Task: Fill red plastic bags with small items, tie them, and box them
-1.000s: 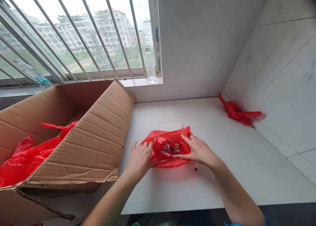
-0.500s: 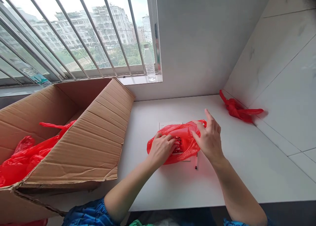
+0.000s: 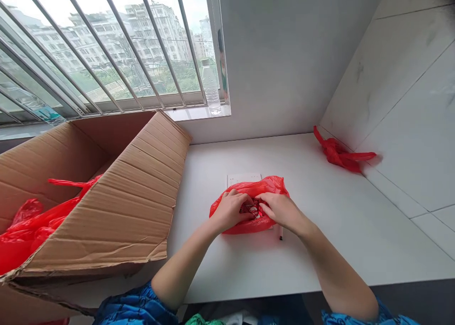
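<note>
Far left of the red bag (image 3: pixel 249 188), an open cardboard box (image 3: pixel 106 206) holds more red plastic (image 3: pixel 31 221). The left hand (image 3: pixel 231 211) lies on the red bag's left half, its grip half closed, fingers curled into the film. The red bag sits mid-worktop (image 3: pixel 320 249) on a white card (image 3: pixel 243 179), with printed packets (image 3: pixel 254 210) showing between the hands. The right hand (image 3: pixel 282 212) meets it from the right, its grip likewise pinching film. A pen (image 3: pixel 280 232) lies just beside the red bag's lower right edge. A knotted bag (image 3: pixel 337 154) lies well to the right.
</note>
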Available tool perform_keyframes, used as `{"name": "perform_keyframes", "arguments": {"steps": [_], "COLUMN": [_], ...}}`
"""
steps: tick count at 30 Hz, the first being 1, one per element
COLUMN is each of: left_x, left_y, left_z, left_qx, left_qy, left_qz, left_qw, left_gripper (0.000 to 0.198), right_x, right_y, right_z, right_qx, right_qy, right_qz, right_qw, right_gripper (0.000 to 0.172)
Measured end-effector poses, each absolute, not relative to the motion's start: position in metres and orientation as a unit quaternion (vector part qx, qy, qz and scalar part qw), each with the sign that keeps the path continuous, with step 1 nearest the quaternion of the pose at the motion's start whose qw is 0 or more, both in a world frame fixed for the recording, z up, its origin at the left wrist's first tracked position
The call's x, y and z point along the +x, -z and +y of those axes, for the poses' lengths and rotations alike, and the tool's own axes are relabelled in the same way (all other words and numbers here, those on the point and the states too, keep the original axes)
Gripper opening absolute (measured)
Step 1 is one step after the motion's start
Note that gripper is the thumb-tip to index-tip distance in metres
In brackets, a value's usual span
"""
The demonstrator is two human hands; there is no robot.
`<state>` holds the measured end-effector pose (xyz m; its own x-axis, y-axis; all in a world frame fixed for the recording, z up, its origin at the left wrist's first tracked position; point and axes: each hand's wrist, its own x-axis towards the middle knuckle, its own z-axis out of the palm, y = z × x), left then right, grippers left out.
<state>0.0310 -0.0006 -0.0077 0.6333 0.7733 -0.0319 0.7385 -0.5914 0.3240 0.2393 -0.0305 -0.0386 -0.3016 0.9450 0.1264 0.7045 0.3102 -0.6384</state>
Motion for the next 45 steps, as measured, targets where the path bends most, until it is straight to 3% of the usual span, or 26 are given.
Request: {"name": "perform_keyframes", "arguments": {"steps": [6, 14, 22, 25, 31, 38, 45], "left_x": [0.024, 0.016, 0.013, 0.012, 0.011, 0.011, 0.008], "left_y": [0.006, -0.006, -0.005, -0.007, -0.01, -0.015, -0.008], "left_z": [-0.001, -0.003, -0.004, -0.006, -0.01, -0.011, -0.008], "left_qx": [0.854, 0.849, 0.835, 0.823, 0.74, 0.795, 0.825], "left_qy": [-0.159, -0.226, -0.299, -0.309, -0.356, -0.292, -0.247], "left_qz": [0.459, 0.447, 0.44, 0.441, 0.456, 0.461, 0.44], "left_qw": [0.187, 0.169, 0.14, 0.18, 0.343, 0.266, 0.254], "left_gripper": [0.021, 0.021, 0.029, 0.033, 0.037, 0.04, 0.043], "right_x": [0.238, 0.231, 0.222, 0.215, 0.208, 0.207, 0.207], "right_y": [0.028, 0.03, 0.028, 0.033, 0.021, 0.031, 0.035], "right_z": [-0.035, -0.026, -0.026, -0.024, -0.031, -0.027, -0.025], "right_qx": [-0.474, -0.468, -0.416, -0.402, -0.35, -0.407, -0.469], "right_qy": [-0.423, -0.384, -0.509, -0.536, -0.626, -0.574, -0.538], "right_qz": [-0.716, -0.697, -0.626, -0.578, -0.5, -0.513, -0.555], "right_qw": [0.289, 0.385, 0.418, 0.466, 0.486, 0.492, 0.428], "right_gripper": [0.022, 0.015, 0.036, 0.047, 0.048, 0.049, 0.06]}}
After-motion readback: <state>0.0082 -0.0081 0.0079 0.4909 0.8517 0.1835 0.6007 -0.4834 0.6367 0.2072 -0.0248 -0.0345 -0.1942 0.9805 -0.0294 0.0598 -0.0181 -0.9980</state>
